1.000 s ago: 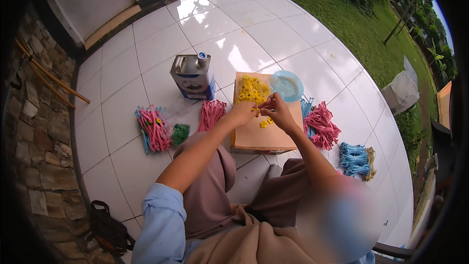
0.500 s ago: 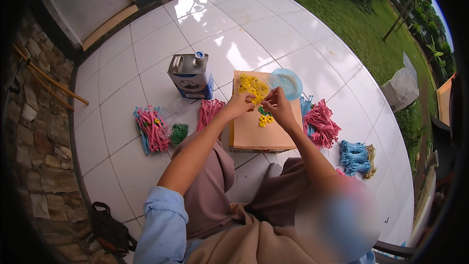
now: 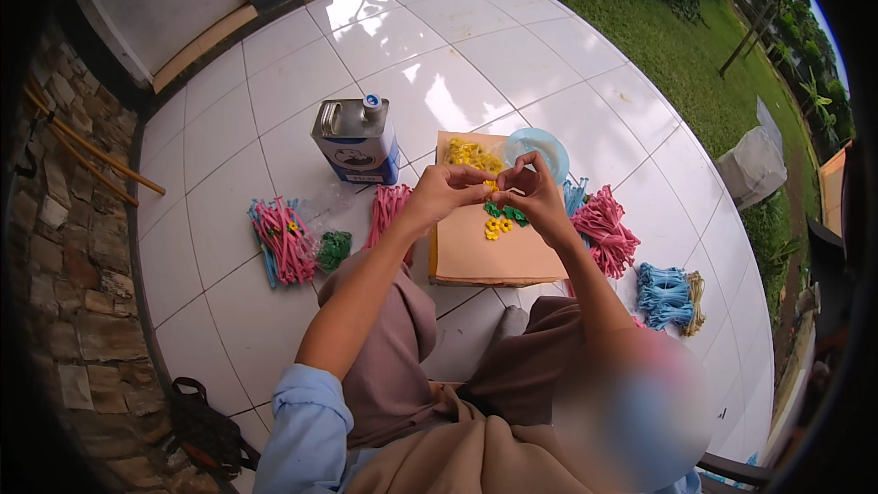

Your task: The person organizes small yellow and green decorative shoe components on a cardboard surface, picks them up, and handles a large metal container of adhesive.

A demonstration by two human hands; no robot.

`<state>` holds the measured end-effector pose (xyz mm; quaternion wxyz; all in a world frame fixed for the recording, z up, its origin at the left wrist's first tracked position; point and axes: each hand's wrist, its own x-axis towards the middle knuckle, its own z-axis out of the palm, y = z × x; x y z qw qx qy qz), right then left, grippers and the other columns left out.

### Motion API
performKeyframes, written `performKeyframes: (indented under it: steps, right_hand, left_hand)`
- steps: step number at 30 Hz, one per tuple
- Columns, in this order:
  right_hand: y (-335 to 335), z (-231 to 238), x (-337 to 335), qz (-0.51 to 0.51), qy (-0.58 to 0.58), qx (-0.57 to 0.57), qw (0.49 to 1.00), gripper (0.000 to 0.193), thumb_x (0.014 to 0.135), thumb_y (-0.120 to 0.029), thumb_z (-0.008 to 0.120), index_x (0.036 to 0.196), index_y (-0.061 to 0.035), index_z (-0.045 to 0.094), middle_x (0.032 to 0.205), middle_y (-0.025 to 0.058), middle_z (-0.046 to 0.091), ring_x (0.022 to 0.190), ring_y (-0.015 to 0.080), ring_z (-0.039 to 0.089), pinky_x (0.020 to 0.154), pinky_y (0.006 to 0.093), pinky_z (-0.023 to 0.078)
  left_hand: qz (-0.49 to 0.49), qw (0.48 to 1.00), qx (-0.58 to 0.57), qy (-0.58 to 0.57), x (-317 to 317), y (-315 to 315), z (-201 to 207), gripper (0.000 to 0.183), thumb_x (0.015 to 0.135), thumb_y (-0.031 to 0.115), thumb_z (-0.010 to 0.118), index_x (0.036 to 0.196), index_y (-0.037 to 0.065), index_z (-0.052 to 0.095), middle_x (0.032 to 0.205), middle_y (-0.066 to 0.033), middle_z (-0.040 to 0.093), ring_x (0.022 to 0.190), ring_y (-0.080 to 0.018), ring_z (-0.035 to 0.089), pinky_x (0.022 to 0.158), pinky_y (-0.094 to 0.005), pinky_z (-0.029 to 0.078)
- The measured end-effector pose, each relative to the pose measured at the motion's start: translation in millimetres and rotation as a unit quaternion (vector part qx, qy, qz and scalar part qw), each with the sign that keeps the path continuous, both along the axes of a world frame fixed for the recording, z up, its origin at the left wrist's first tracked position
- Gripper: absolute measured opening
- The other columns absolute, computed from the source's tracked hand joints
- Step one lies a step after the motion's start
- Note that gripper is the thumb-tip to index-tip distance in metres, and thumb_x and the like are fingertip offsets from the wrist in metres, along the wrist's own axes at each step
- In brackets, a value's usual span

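Observation:
Over a light brown cardboard box (image 3: pixel 494 261), my left hand (image 3: pixel 448 197) and my right hand (image 3: pixel 535 199) meet fingertip to fingertip. Both pinch a small yellow flower (image 3: pixel 491 188), partly covered by the fingers. Below them on the box lie several loose yellow flowers (image 3: pixel 497 228) and green leaf-shaped pieces (image 3: pixel 514 215). A clear bag of yellow flowers (image 3: pixel 471 154) sits at the box's far side, just beyond my left hand. Past my right hand, a light blue plate (image 3: pixel 549 148) rests at the far right corner.
Left of the box stand a blue and white metal can (image 3: pixel 357 142), pink bundles (image 3: pixel 389 213), a pink and blue bundle (image 3: pixel 285 242) and a bag of green pieces (image 3: pixel 334 250). To the right lie pink strands (image 3: pixel 604 233) and blue bundles (image 3: pixel 665 295). A stone wall (image 3: pixel 101 311) borders the tiles.
Both hands have drawn back from the bag toward me and closed in on each other. A yellow flower now shows between their fingertips.

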<state>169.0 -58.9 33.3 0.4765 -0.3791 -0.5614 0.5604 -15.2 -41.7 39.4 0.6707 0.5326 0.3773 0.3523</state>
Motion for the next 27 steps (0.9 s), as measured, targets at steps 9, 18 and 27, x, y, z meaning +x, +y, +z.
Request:
performKeyframes:
  steps: [9, 18, 27]
  right_hand:
    - [-0.2, 1.5, 3.4, 0.012, 0.055, -0.075, 0.996, 0.038, 0.077, 0.003, 0.064, 0.094, -0.0091, 0.032, 0.084, 0.0069, 0.057, 0.08, 0.0157, 0.059, 0.07, 0.0276, 0.048]
    - [4.4, -41.6, 28.1, 0.014, -0.294, -0.024, 0.955, 0.041, 0.07, 0.003, 0.068, 0.093, -0.0032, 0.034, 0.077, 0.014, 0.056, 0.072, 0.0247, 0.061, 0.059, 0.0323, 0.048]
    - [4.5, -36.4, 9.6, 0.016, -0.295, 0.083, 0.952, 0.041, 0.072, -0.006, 0.071, 0.093, -0.0048, 0.035, 0.077, 0.0108, 0.056, 0.073, 0.0229, 0.06, 0.062, 0.0305, 0.047]
  left_hand:
    - [0.005, 0.999, -0.018, 0.04, -4.1, 6.6, -8.4, 0.026, 0.079, 0.009, 0.067, 0.101, -0.004, 0.062, 0.092, -0.0109, 0.065, 0.082, -0.0136, 0.063, 0.075, -0.0238, 0.051]
    - [-0.084, 0.987, -0.044, 0.131, -10.8, 0.6, -11.3, 0.025, 0.074, 0.007, 0.07, 0.095, -0.005, 0.063, 0.087, -0.0106, 0.065, 0.079, -0.0137, 0.063, 0.071, -0.0244, 0.054]
    - [-0.053, 0.988, -0.032, 0.14, -6.4, -0.1, -18.0, 0.026, 0.073, 0.007, 0.071, 0.094, -0.005, 0.062, 0.086, -0.0122, 0.065, 0.078, -0.0149, 0.064, 0.07, -0.0248, 0.054]
